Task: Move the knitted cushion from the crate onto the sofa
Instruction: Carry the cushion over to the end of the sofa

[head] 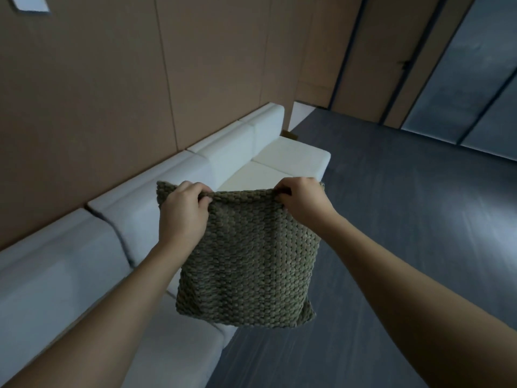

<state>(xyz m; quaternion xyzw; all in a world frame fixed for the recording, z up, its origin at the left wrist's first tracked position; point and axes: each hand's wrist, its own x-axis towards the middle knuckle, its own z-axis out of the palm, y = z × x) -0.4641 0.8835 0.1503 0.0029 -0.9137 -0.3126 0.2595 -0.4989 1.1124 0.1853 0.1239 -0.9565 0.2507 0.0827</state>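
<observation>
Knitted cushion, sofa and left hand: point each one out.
knitted cushion (pixel 246 264): head view, middle of its green woven face.
sofa (pixel 291 156): head view, bare top of the far seat cushion.
left hand (pixel 183 212): head view, back of the hand gripping the cushion's top edge.

Both hands pinch knitted cushion (pixel 246 259) top edge (hanging) beside white sofa (pixel 288 161).

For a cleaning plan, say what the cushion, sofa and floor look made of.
Cushion: chunky knitted or woven yarn, olive green, matt; rows of raised loops show. Sofa: pale, smooth upholstery, probably fabric; the weave is too blurred to tell. Floor: dark grey, faintly streaked, perhaps carpet or vinyl planks; uncertain.
</observation>
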